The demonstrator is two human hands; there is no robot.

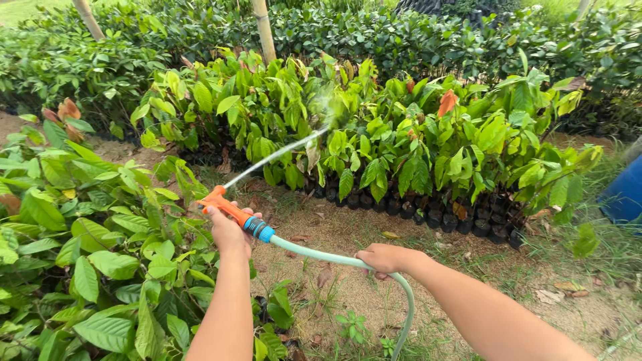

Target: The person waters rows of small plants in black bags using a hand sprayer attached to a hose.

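My left hand (229, 232) grips an orange spray nozzle (224, 204) with a blue coupling (259, 230). A thin jet of water (281, 152) shoots up and right from it onto a block of young green saplings (374, 127). My right hand (382, 258) holds the pale green hose (321, 255) a little behind the nozzle. From there the hose bends down to the ground (408, 314).
The saplings stand in black nursery bags (435, 215) along a sandy path (348, 234). More leafy plants (87, 227) crowd the left side. A hedge (401, 33) and thin trunks (264, 27) stand behind. A blue container (625, 194) is at the right edge.
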